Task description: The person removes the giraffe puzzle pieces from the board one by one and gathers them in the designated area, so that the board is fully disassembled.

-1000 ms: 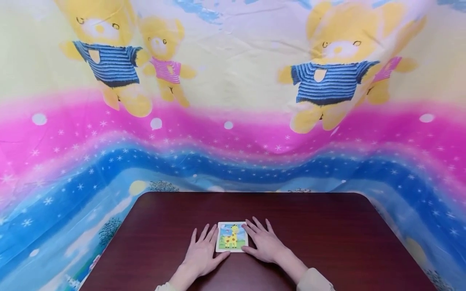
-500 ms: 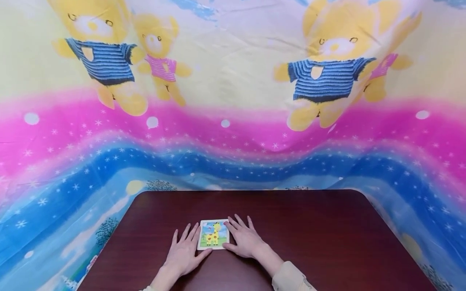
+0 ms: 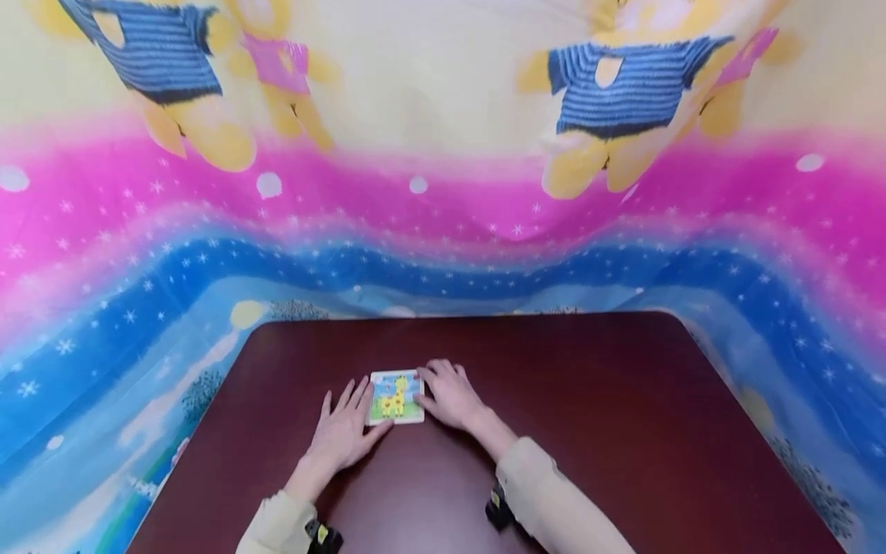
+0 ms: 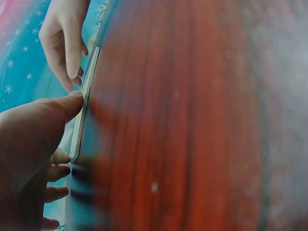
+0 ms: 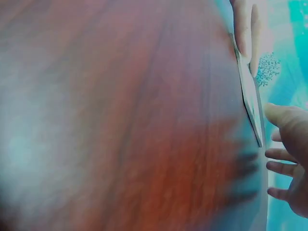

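Observation:
A thin square board (image 3: 396, 408) with a giraffe picture and a pale border lies flat on the dark table. In the head view my left hand (image 3: 339, 435) rests along its left side, fingers straight and thumb at the near edge. My right hand (image 3: 451, 396) is at the right side, its fingers slightly bent and the thumb by the border. The left wrist view has the left thumb (image 4: 72, 103) against the board's edge (image 4: 87, 91). Seen from the right wrist, the right fingers (image 5: 281, 167) are spread and loose beside the board (image 5: 251, 103).
The reddish-brown table (image 3: 588, 408) has rounded far corners. Behind it hangs a cloth (image 3: 443, 238) printed with bears and snowflakes, which also runs down both sides. Dark wrist straps (image 3: 497, 508) show at the sleeves.
Both hands and the board have shifted left across the table. The right fingers, straight before, are now more bent and drawn together. The head view has tilted downward.

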`<state>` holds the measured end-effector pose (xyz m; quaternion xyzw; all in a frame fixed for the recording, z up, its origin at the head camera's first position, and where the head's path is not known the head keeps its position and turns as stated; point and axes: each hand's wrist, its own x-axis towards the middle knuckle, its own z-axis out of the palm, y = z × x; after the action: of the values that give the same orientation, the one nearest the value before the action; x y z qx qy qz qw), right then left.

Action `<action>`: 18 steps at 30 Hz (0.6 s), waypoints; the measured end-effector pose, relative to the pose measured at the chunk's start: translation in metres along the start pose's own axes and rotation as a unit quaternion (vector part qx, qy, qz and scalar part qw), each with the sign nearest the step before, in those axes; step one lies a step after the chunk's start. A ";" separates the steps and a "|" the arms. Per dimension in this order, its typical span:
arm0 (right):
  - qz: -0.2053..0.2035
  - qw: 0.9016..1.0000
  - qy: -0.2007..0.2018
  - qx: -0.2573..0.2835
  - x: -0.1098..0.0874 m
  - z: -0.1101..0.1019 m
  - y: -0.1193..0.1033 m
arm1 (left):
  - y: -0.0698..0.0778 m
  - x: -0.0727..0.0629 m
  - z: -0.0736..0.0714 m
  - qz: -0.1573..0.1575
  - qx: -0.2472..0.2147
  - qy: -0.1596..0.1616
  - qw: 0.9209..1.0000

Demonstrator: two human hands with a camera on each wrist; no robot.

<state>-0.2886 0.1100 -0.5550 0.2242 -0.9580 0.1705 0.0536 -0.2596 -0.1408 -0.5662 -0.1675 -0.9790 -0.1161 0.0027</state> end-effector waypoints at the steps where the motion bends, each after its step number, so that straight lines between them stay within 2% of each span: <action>1: -0.001 1.000 0.008 0.005 0.006 -0.001 0.002 | -0.001 0.004 -0.002 0.001 0.003 0.000 1.000; 4: -0.005 1.000 0.020 0.018 0.023 -0.003 0.006 | -0.002 0.015 -0.006 0.003 0.010 -0.008 1.000; 8: -0.004 1.000 0.029 0.009 0.045 -0.009 0.011 | -0.004 0.030 -0.015 0.006 0.010 -0.008 1.000; 11: 0.002 1.000 0.022 0.008 0.054 -0.011 0.012 | -0.006 0.035 -0.017 0.002 0.010 -0.005 1.000; 14: 0.008 1.000 0.020 0.015 0.054 -0.008 0.009 | -0.006 0.032 -0.014 -0.001 0.009 -0.002 1.000; 18: 0.019 0.999 0.010 0.040 0.039 0.007 0.002 | -0.007 0.015 -0.002 -0.004 0.005 -0.015 1.000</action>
<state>-0.3249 0.0935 -0.5551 0.2059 -0.9541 0.2116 0.0504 -0.2765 -0.1426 -0.5647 -0.1650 -0.9802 -0.1088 -0.0112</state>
